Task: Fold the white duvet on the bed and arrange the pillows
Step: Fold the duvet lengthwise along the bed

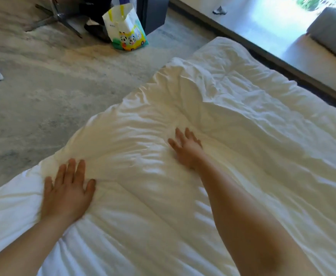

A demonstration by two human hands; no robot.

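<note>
The carpeted floor (43, 92) takes up the upper left, and the bed fills the rest, covered edge to edge by the white duvet (242, 120), which lies spread and rumpled with creases fanning out from its middle. It looks laid out flat so a fold can be made cleanly; no fold is visible yet, and no pillows are in view. A grey cushion (332, 30) sits on the ledge by the window at upper right. A printed shopping bag (127, 30) stands on the floor beyond the bed's corner. The left hand (67, 192) presses flat near the duvet's floor-side edge, grip spread apart, likely pinning that edge. The right hand (185, 148) reaches further in, fingers splayed on the cloth, apparently smoothing wrinkles rather than holding anything
</note>
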